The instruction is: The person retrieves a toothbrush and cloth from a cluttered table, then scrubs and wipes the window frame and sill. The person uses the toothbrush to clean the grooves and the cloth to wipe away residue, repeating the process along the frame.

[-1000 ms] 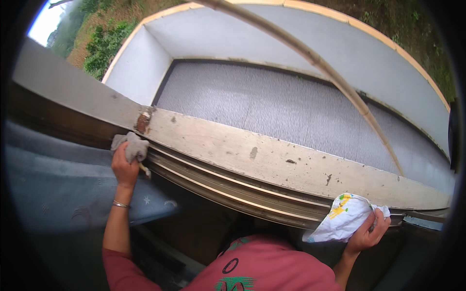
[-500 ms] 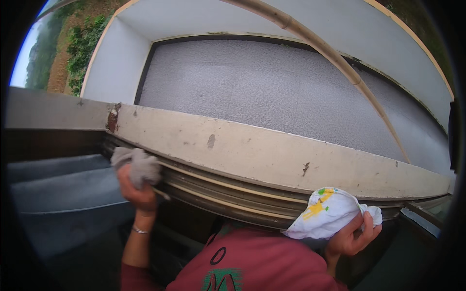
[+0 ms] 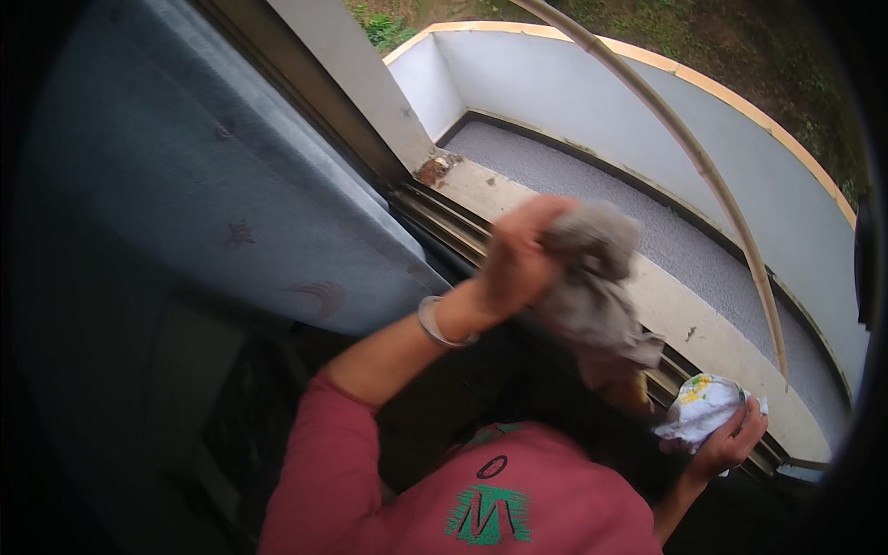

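Note:
My left hand (image 3: 523, 259) is raised in front of me, closed round a crumpled grey-brown cloth (image 3: 597, 277) that hangs down from it; both are a little blurred. Lower right, my right hand (image 3: 733, 441) grips a white cloth (image 3: 705, 407) with yellow and green marks, which lies over the window track (image 3: 683, 370). Part of the dark sliding track is hidden behind the grey-brown cloth and my left hand. Beyond the track runs the pale, stained window sill (image 3: 731, 356).
A blue-grey curtain (image 3: 231, 176) hangs at the left, beside the window frame (image 3: 310, 102). Outside lies a ledge with a grey floor (image 3: 592, 199) and a white parapet (image 3: 647, 120). A bamboo pole (image 3: 689, 153) slants across it. Greenery (image 3: 384, 30) grows beyond.
My left hand has lifted the grey-brown cloth from the track's left end, bringing it up and rightward. The view has turned, showing more curtain. My right hand still holds the white cloth.

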Available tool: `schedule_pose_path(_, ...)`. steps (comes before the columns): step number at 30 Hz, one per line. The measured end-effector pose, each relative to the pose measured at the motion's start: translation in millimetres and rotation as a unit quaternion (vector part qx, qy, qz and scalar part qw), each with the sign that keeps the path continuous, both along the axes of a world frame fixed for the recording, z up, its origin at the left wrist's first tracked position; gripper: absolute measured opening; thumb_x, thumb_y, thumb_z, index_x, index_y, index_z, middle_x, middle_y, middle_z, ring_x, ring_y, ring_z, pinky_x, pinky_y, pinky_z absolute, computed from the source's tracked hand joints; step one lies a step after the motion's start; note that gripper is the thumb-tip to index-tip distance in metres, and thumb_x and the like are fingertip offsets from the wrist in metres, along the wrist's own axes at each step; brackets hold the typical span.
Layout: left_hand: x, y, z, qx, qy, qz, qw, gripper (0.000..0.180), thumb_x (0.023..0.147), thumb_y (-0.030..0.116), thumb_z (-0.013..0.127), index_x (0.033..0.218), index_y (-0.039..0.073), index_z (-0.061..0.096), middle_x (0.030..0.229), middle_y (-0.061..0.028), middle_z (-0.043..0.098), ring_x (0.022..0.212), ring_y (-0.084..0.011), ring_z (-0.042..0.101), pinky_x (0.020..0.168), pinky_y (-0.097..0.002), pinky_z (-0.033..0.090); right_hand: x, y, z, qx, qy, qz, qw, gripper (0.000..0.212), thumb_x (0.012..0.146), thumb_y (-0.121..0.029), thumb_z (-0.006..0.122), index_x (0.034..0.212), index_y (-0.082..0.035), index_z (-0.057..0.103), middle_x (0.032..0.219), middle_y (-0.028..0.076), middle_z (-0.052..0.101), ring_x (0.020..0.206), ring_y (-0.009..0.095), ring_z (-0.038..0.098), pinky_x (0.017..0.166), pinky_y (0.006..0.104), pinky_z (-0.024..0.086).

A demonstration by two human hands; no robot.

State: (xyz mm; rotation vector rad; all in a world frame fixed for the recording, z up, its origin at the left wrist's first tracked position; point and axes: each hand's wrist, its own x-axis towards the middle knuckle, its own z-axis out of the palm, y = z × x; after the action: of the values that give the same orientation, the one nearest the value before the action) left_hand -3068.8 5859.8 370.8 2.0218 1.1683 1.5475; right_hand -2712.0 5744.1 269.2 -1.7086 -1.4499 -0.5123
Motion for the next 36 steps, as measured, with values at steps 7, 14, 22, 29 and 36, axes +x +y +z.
schedule_pose_path(7, -217, 1, -22, 0.051, 0.479, 0.321, 0.815, 0.025, 0.066, -0.001, 0.058, 0.089, 0.006, 0.063, 0.089, -0.0107, 0.062, 0.082, -0.0303, 0.06, 0.075, -0.0382, 0.048, 7, -5, -7, -0.005, -0.066, -0.015, 0.998, 0.017, 0.085, 0.0, 0.059, 0.102, 0.002, 0.061, 0.096, 0.017, 0.062, 0.091, 0.033, 0.059, 0.082, 0.0392, 0.047)
schedule_pose_path(14, -210, 30, -68, -0.107, 0.479, 0.408, 0.77, 0.018, 0.077, 0.021, 0.055, 0.076, 0.003, 0.054, 0.067, -0.0152, 0.059, 0.064, -0.0323, 0.061, 0.061, -0.0428, 0.049, 4, -10, -6, -0.03, -0.021, -0.029, 0.999, 0.016, 0.085, 0.002, 0.059, 0.101, 0.002, 0.061, 0.098, 0.015, 0.061, 0.09, 0.03, 0.06, 0.08, 0.0357, 0.048)
schedule_pose_path(22, -35, -20, -50, -0.049, 0.248, 0.094, 0.963, 0.015, 0.075, 0.017, 0.06, 0.078, 0.004, 0.053, 0.067, -0.0179, 0.058, 0.061, -0.0365, 0.059, 0.054, -0.043, 0.048, 2, 0, -1, -0.065, 0.017, 0.022, 0.998, 0.017, 0.087, 0.001, 0.055, 0.103, 0.003, 0.058, 0.095, 0.017, 0.058, 0.088, 0.033, 0.057, 0.079, 0.038, 0.047)
schedule_pose_path(29, -160, 4, 49, 0.145, 0.382, 0.339, 0.847, 0.026, 0.065, 0.005, 0.068, 0.089, 0.007, 0.062, 0.084, -0.0119, 0.062, 0.075, -0.0303, 0.061, 0.063, -0.0349, 0.05, 7, 0, -3, -0.029, -0.04, 0.017, 0.999, 0.018, 0.087, 0.001, 0.055, 0.104, 0.003, 0.059, 0.1, 0.02, 0.059, 0.094, 0.036, 0.058, 0.083, 0.0394, 0.047)
schedule_pose_path(36, -236, 9, 238, 0.402, 0.567, 0.587, 0.416, 0.019, 0.078, 0.007, 0.057, 0.094, 0.014, 0.065, 0.092, -0.0048, 0.057, 0.089, -0.0217, 0.056, 0.071, -0.0341, 0.048, -1, -3, 13, -0.035, -0.102, -0.017, 0.994, 0.011, 0.083, -0.01, 0.065, 0.093, -0.006, 0.066, 0.087, 0.014, 0.065, 0.081, 0.036, 0.061, 0.073, 0.0431, 0.051)
